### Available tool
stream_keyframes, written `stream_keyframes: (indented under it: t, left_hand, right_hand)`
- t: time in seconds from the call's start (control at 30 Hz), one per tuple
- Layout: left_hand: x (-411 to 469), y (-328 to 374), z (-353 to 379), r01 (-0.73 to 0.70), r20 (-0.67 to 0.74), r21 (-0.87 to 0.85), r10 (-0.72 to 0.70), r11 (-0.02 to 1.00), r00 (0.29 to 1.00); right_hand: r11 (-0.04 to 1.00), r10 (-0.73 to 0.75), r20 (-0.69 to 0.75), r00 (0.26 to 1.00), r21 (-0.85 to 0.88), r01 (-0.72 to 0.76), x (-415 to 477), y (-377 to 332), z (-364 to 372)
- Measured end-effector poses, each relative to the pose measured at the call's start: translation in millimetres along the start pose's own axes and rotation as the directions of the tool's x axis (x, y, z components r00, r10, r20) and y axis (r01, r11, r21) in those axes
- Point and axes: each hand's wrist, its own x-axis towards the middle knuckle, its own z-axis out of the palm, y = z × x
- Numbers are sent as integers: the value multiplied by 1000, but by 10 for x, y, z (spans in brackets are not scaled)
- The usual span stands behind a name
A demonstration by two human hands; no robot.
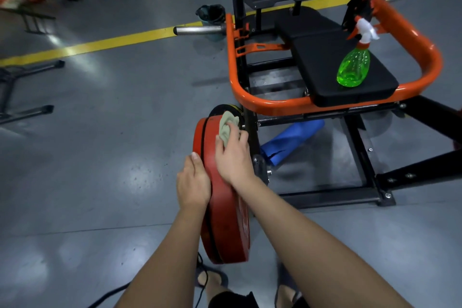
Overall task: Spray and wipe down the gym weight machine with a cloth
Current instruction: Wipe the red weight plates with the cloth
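Head view: the soft cloth [227, 127] is held bunched under the right hand [233, 157], pressed on the stiff, likely heavy red plate [225, 220] toward 12 o'clock; its rim is gripped by the left hand [192, 182] (probably steadying).

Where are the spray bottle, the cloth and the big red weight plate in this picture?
spray bottle [353, 67]: head view, on its green body.
cloth [226, 124]: head view, on the bunched part that sticks out.
red weight plate [225, 220]: head view, on its broad outer rim.
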Motion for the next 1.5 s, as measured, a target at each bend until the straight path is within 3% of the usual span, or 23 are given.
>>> stream_keyframes:
  t: [0.13, 0.27, 0.47, 0.57, 0.67, 0.77, 0.87, 0.97, 1.07, 1.17, 1.3, 1.4, 1.5]
  left_hand:
    - [-59, -29, -3, -25, -12, -8, 25, 1000, 1000]
    - [-125, -47, -35, -25, -9, -29, 25, 999, 1000]
    - [-119, 2, -69, -4, 18, -33, 4, 999, 1000]
    - [-71, -17, -48, 25, 3, -65, -25, 998, 1000]
    - [-67, -49, -19, 14, -44, -57, -17, 998, 999]
    - [-113, -84, -7, -12, -73, -55, 8, 998, 997]
    - [-128, -161, 3, -28, -87, -38, 24, 999, 996]
    - [-170, -178, -4, -5, -94, -39, 1, 999, 996]
    - [-193, -164, -10, 7, -101, -44, -11, 999, 995]
    - [-177, -113, -18, 13, -98, -18, -15, 1000, 995]
    - [-161, -71, -24, 13, -105, 57, -7, 998, 994]
    - [-159, -101, -6, -12, -131, 88, 23, 996, 991]
    - [-191, -142, 5, -48, -149, 93, 62, 994, 987]
  right_hand:
    - [960, 230, 103, 968, 138, -243, 595, -140, -17]
    - [773, 434, 209, 876, 413, -481, 845, -108, -75]
    - [822, 271, 96, 958, 495, -282, -522, 281, -272]
    - [856, 307, 113, 945, 402, -326, -1082, 698, -212]
    - [872, 327, 122, 937, 344, -349, -1047, 839, -186]
    - [800, 300, 22, 954, 540, -264, -657, 587, -272]
    - [703, 249, 17, 968, 684, -193, -388, 244, -372]
    - [779, 157, 111, 981, 597, -192, -402, 226, -352]
    - [834, 242, 221, 945, 450, -319, -641, 525, -300]
    - [877, 267, 251, 931, 338, -343, -1029, 886, -230]
    - [853, 437, 362, 823, 124, -507, -1341, 1195, -172]
    - [794, 494, 319, 809, 213, -569, -1321, 1163, -213]
    - [821, 414, 181, 892, 348, -452, -1104, 908, -264]
